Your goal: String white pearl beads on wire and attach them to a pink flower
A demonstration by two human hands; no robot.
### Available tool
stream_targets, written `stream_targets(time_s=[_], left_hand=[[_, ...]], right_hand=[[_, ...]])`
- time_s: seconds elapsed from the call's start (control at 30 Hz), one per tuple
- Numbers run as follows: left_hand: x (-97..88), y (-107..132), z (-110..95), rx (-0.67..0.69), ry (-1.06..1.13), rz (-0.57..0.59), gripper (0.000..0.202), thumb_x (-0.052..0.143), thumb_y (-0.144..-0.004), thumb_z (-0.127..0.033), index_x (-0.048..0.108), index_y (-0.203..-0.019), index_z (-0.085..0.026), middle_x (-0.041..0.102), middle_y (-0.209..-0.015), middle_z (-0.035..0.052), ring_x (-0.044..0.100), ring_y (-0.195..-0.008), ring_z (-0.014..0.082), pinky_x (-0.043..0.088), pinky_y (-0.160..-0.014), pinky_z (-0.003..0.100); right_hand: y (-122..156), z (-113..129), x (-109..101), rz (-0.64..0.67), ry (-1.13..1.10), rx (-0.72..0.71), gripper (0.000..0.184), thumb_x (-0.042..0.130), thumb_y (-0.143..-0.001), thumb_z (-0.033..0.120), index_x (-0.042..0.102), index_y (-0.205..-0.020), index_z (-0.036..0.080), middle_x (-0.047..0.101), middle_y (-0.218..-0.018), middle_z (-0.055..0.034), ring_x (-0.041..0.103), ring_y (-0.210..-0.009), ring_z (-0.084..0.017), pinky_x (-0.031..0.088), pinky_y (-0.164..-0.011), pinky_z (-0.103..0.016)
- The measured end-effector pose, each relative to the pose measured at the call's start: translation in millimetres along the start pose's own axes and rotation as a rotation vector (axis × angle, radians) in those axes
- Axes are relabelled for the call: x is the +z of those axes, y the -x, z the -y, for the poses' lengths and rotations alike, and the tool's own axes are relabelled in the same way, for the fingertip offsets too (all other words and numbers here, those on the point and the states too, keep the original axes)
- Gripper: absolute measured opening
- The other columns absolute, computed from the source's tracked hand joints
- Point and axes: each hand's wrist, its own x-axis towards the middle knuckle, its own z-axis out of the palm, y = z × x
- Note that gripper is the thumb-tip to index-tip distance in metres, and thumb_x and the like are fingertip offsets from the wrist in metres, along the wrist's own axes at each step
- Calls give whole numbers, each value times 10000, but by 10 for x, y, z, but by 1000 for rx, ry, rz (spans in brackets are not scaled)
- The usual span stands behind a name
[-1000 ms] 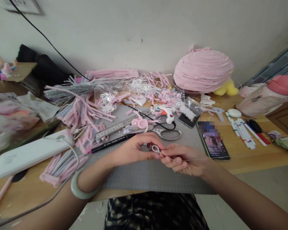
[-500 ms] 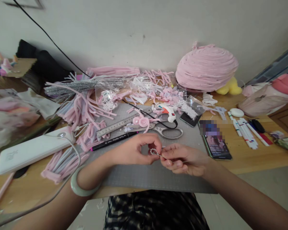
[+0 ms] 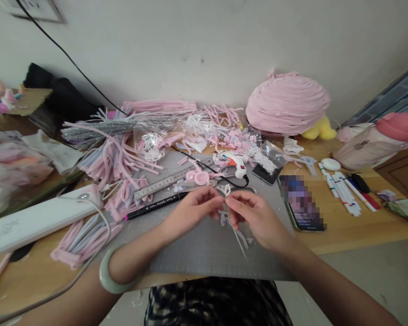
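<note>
Above the mat [image 3: 190, 258], the bead loop [image 3: 227, 189] seems light, bendy. Right hand [image 3: 250, 213] pinches its bottom, a good spot; left hand [image 3: 199, 206], can't tell.

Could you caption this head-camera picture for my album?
A right hand pinches a beaded loop above a grey mat, the left hand close beside it, with pink fuzzy stems beyond.

Single head-mounted cam, wide shot from above the wearer's lap [image 3: 217, 303], pitched forward and down across the grey cutting mat [image 3: 190, 256] and wooden desk [image 3: 340, 231] to the wall [image 3: 163, 50], left hand [image 3: 195, 208] and right hand [image 3: 256, 217] at close range, just below frame center.
</note>
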Motion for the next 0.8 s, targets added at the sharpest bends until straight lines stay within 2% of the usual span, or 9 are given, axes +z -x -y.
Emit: stream_targets(time_s=[0.07,0.13,0.27,0.47,0.57,0.67,0.8], left_hand=[[63,26,24,-59,88,90,252,576,-771,-376,506,-756,-134,582,-658,6,553,-632,118,426,-646,260],[115,57,33,-116,186,130,265,583,-767,-385,507,-775,-131,611,-694,27,573,-641,126,433,-647,267],[157,84,43,-193,301,106,226,548,-795,-360,508,-778,-138,556,-625,-18,511,-538,82,396,-564,224],[162,64,72,-125,187,8,282,519,-791,-352,437,-602,-158,367,-497,-71,316,-472,59,258,-476,202],[174,73,64,-115,170,-31,296,506,-776,-360,377,-585,-176,281,-496,-84,237,-465,63,198,-451,210],[176,83,52,-104,97,-51,269,468,-773,-323,348,-577,-184,274,-497,-80,236,-474,70,191,-453,216],[160,79,56,-86,-48,-75,210,397,-749,-249,334,-557,-193,297,-476,-73,273,-470,82,209,-462,226]], right_hand=[[-30,-31,31,-39,30,-24,219,577,-768,380,575,-770,161,487,-452,67,447,-397,-61,372,-426,-190],[-55,-59,47,-66,59,-47,219,574,-768,378,575,-756,160,469,-454,70,424,-394,-56,350,-406,-183],[-81,-97,35,-58,76,-64,205,559,-779,364,582,-766,161,488,-490,59,431,-411,-57,346,-392,-176],[-81,-84,13,-32,137,-52,205,534,-794,373,561,-766,172,448,-471,72,401,-389,-57,318,-392,-185],[-89,-90,18,-66,237,-123,185,534,-796,350,570,-770,170,479,-567,48,405,-457,-59,320,-426,-186],[-92,-114,24,-94,364,-227,156,516,-811,308,579,-781,168,531,-666,17,451,-561,-79,364,-502,-190],[-80,-151,35,-102,497,-311,151,479,-834,283,571,-789,172,543,-652,10,472,-580,-98,379,-529,-197]])
